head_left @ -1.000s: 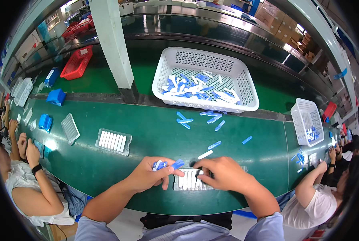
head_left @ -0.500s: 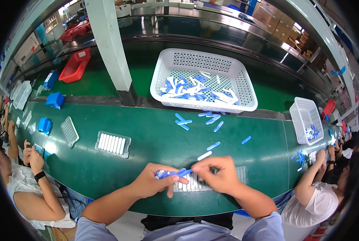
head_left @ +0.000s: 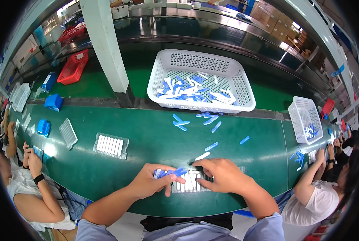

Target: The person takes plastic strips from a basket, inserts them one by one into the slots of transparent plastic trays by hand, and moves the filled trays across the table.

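Note:
My left hand [head_left: 157, 180] is closed round a small bundle of flat blue and white plastic strips [head_left: 162, 174], their blue ends fanned out to the right past my thumb. Below its fingertips lies a clear plastic tray [head_left: 183, 188] with white strips side by side in its slots. Over the tray's right part is my right hand [head_left: 223, 174], thumb and forefinger spread apart, with no strip visible between them. That hand hides some of the slots. A white strip [head_left: 202, 156] and a blue strip [head_left: 212, 146] lie just beyond it on the green table [head_left: 155, 128].
Behind stands a large white basket [head_left: 159, 102] of blue and white strips, with several loose strips [head_left: 181, 122] before it. To the left are a filled tray [head_left: 110, 146], an empty tray [head_left: 68, 133] and a post [head_left: 107, 52]. Co-workers sit at both sides.
My right hand has drawn back from the strips in my left hand and come down over the tray, its thumb and forefinger now apart. My left hand still grips the bundle.

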The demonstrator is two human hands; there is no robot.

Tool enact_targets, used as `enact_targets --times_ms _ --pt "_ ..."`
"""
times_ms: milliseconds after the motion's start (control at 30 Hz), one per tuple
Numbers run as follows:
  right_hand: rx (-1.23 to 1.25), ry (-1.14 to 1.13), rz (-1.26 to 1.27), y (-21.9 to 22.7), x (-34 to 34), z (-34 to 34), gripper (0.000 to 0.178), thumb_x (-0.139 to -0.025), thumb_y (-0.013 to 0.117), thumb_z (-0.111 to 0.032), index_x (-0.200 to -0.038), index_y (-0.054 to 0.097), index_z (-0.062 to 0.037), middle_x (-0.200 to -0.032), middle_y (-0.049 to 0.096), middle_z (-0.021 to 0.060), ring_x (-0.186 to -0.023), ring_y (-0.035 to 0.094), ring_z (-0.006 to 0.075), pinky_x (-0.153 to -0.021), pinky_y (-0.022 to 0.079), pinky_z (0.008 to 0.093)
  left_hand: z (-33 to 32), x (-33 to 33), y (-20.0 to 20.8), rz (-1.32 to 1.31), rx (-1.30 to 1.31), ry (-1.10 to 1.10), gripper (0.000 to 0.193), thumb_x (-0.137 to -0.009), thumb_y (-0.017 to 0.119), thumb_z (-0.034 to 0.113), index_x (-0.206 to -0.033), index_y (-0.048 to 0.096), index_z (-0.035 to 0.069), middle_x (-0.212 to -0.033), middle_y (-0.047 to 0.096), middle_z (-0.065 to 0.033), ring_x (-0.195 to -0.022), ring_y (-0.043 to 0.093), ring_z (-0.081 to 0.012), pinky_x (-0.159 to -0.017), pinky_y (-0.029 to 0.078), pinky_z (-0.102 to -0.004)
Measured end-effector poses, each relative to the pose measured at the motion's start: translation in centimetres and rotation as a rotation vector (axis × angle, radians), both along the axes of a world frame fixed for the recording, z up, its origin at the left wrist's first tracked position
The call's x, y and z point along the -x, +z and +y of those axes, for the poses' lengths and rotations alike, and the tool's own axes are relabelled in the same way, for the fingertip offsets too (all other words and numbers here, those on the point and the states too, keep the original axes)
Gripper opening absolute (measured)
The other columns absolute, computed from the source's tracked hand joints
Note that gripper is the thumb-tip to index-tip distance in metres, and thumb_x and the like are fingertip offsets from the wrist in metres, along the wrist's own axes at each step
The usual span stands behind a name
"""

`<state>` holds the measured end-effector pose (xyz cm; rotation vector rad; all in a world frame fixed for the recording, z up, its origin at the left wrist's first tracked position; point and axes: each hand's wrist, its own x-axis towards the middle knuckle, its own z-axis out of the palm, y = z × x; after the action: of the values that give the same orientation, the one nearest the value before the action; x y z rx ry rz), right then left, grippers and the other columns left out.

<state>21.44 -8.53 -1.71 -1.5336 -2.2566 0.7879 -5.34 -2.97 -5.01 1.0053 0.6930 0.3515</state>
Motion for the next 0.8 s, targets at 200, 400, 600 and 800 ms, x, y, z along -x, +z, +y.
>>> enact_targets --times_ms 200,400,600,800 --pt "0.177 -0.188 0.609 -1.4 2.6 -1.5 0.019 -0.089 0.077 -0.013 -0.107 0.074 -0.0082 -0.074 0.068 0.003 -0.058 0.058 0.0092 -0.053 0.044 0.0252 -0.5 -0.4 0.4 0.021 -0.055 -0.044 0.028 -0.101 0.064 0.016 -0.119 0.07 -0.005 -0.103 0.078 -0.01 -0.059 0.063 -0.0062 -0.049 0.039 -0.0201" --pt "0.302 -0.27 1.055 -1.6 -2.2 -0.7 0.008 -0.092 0.072 -0.002 -0.099 0.074 0.0004 -0.082 0.074 0.0024 -0.073 0.064 0.0036 -0.063 0.048 0.0215 -0.6 -0.2 0.1 0.009 -0.065 -0.031 0.027 -0.102 0.063 0.016 -0.12 0.071 -0.003 -0.106 0.078 -0.0106 -0.057 0.062 -0.0077 -0.052 0.042 -0.0214" --pt "0.044 0.068 0.174 -0.9 -2.5 -0.8 0.009 -0.084 0.075 -0.011 -0.092 0.073 -0.0065 -0.077 0.07 0.0053 -0.072 0.067 0.0206 -0.064 0.05 0.0352 -0.8 -0.5 0.4 0.0 -0.076 -0.069 0.027 -0.102 0.062 0.013 -0.121 0.07 -0.004 -0.106 0.078 -0.0106 -0.054 0.058 -0.0069 -0.049 0.041 -0.0212" --pt "-0.349 0.066 0.007 -1.0 -1.8 -0.8 0.018 -0.083 0.078 -0.022 -0.096 0.071 -0.0108 -0.073 0.062 0.0015 -0.074 0.06 0.023 -0.069 0.045 0.0358 -1.3 -0.5 -0.3 -0.011 -0.065 -0.056 0.027 -0.102 0.062 0.012 -0.122 0.069 -0.005 -0.104 0.078 -0.0099 -0.051 0.053 -0.0061 -0.047 0.042 -0.0217"
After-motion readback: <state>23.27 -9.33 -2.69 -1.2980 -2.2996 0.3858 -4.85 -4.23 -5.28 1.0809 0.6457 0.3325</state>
